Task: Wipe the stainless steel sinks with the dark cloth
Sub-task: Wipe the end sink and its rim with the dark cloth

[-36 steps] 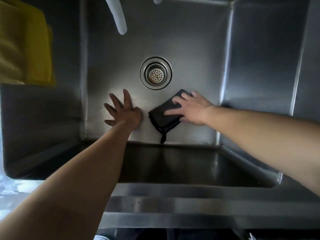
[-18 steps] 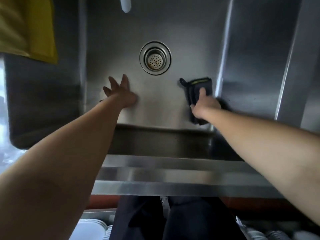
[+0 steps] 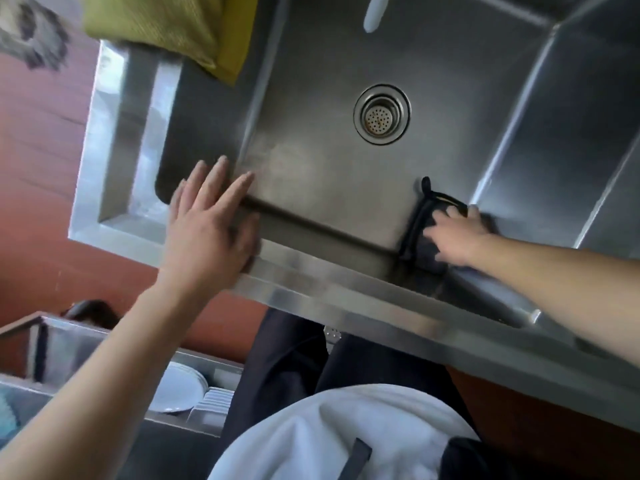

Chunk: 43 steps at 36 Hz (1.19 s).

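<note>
Wiping is the step in hand: your right hand point(image 3: 457, 237) presses the cloth point(image 3: 424, 233) flat against the sink point(image 3: 311, 174) floor, in the near right corner where floor, front wall and right wall meet. The fingers lie spread and fairly straight over the cloth, pressing it down, not curled round it; the picture is blurred there, so how the fingertips sit is hard to tell. Your left hand point(image 3: 207, 220) rests on the sink's front rim at the near left corner, fingers straight and apart, holding nothing, bracing you.

The drain point(image 3: 382, 114) sits well clear of the cloth, toward the middle of the floor. A yellow cloth point(image 3: 173, 26) hangs over the far left edge, and a tap spout point(image 3: 373, 12) shows at the top.

By my judgement, the floor around the drain and the walls want passes next. Keep the palm flat, keep the cloth from bunching in the corner seam, and sweep it outward along the front wall.
</note>
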### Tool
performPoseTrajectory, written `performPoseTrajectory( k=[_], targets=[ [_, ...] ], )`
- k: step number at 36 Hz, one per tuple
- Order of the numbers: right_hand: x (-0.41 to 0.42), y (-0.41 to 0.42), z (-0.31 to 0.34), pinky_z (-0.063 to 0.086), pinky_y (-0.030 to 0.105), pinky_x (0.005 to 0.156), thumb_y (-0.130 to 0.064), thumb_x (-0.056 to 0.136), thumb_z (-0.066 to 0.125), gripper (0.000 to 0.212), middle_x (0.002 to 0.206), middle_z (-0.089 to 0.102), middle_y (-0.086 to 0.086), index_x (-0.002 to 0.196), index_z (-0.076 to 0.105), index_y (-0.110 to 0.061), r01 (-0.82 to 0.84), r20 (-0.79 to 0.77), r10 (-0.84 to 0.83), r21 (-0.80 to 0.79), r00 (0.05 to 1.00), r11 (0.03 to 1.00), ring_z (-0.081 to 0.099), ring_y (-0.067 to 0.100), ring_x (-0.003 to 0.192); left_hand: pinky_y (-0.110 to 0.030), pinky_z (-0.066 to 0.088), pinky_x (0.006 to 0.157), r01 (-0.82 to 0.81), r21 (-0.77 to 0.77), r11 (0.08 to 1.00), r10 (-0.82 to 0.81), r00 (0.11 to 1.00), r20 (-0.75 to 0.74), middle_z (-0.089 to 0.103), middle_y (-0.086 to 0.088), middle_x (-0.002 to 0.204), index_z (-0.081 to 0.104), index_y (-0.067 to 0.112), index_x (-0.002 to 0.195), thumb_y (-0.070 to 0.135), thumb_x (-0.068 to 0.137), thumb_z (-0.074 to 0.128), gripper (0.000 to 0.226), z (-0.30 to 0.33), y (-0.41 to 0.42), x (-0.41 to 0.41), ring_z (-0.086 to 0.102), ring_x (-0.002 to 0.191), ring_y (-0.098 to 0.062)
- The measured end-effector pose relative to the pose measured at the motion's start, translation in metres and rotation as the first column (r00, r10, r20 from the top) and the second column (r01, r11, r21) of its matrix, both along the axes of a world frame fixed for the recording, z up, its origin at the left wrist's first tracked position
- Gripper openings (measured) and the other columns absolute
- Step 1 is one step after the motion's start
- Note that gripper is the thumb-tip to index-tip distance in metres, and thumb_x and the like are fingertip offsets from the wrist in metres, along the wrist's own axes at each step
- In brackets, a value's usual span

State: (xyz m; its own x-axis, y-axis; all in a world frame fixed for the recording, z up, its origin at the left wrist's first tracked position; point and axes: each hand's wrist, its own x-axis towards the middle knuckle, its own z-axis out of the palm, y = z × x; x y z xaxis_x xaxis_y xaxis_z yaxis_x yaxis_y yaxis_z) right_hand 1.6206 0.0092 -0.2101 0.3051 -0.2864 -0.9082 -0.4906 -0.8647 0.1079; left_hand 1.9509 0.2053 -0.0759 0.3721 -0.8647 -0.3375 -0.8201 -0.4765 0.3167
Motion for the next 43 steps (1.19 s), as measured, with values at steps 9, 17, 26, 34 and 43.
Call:
performPoseTrajectory(
  k=[9, 17, 26, 34, 43],
  targets=[
    [-0.011, 0.006, -0.031, 0.031, 0.053, 0.101, -0.059, 0.092, 0.049, 0.043, 0.137, 0.041, 0.001, 0.132, 0.047, -0.043, -0.213, 0.122, 0.219, -0.057, 0.968, 0.975, 0.031, 0.03, 0.126, -0.056, 0.019, 0.119, -0.008, -0.093, 0.996, 0.034, 0.959, 0.28, 0.049, 0.0, 0.151, 0.057, 0.027, 0.14, 0.044, 0.099, 0.042, 0.047, -0.015, 0.029, -0.011, 0.034, 0.146, -0.027],
    [0.011, 0.006, -0.044, 0.027, 0.051, 0.101, -0.065, 0.091, 0.044, 0.042, 0.125, 0.043, 0.0, 0.127, 0.051, -0.044, -0.161, 0.227, 0.174, -0.075, 0.958, 0.984, 0.033, 0.028, 0.119, -0.06, 0.026, 0.113, 0.008, -0.185, 0.983, 0.049, 0.952, 0.302, 0.06, 0.003, 0.139, 0.066, 0.026, 0.129, 0.041, 0.097, 0.047, 0.04, -0.024, 0.032, -0.009, 0.043, 0.141, -0.028],
    [0.197, 0.035, -0.065, 0.012, 0.062, 0.113, -0.059, 0.094, 0.048, 0.052, 0.155, 0.027, 0.011, 0.141, 0.045, -0.037, 0.079, 0.414, -0.099, 0.065, 0.905, 0.995, 0.017, 0.038, 0.14, -0.058, 0.013, 0.12, -0.216, -0.218, 0.952, 0.254, 0.953, 0.165, 0.009, -0.01, 0.166, 0.04, 0.032, 0.151, 0.044, 0.095, 0.054, 0.06, -0.009, 0.026, -0.004, 0.003, 0.154, -0.033],
    [0.296, 0.07, -0.084, 0.008, 0.071, 0.108, -0.061, 0.093, 0.049, 0.055, 0.151, 0.029, 0.018, 0.138, 0.048, -0.029, 0.35, 0.527, -0.33, 0.064, 0.784, 0.935, 0.017, 0.044, 0.139, -0.051, 0.001, 0.123, -0.483, -0.074, 0.872, 0.484, 0.834, 0.263, 0.005, 0.001, 0.168, 0.026, 0.04, 0.155, 0.046, 0.091, 0.05, 0.068, -0.011, 0.013, 0.03, -0.002, 0.154, -0.026],
    [0.31, 0.065, -0.094, 0.017, 0.066, 0.104, -0.069, 0.089, 0.045, 0.058, 0.14, 0.04, 0.019, 0.13, 0.054, -0.028, 0.333, 0.578, -0.262, -0.018, 0.773, 0.943, 0.027, 0.042, 0.129, -0.053, 0.003, 0.121, -0.461, -0.032, 0.887, 0.452, 0.849, 0.274, 0.009, 0.001, 0.168, 0.026, 0.04, 0.155, 0.047, 0.086, 0.049, 0.073, -0.011, 0.012, 0.031, 0.003, 0.154, -0.024]
  ],
)
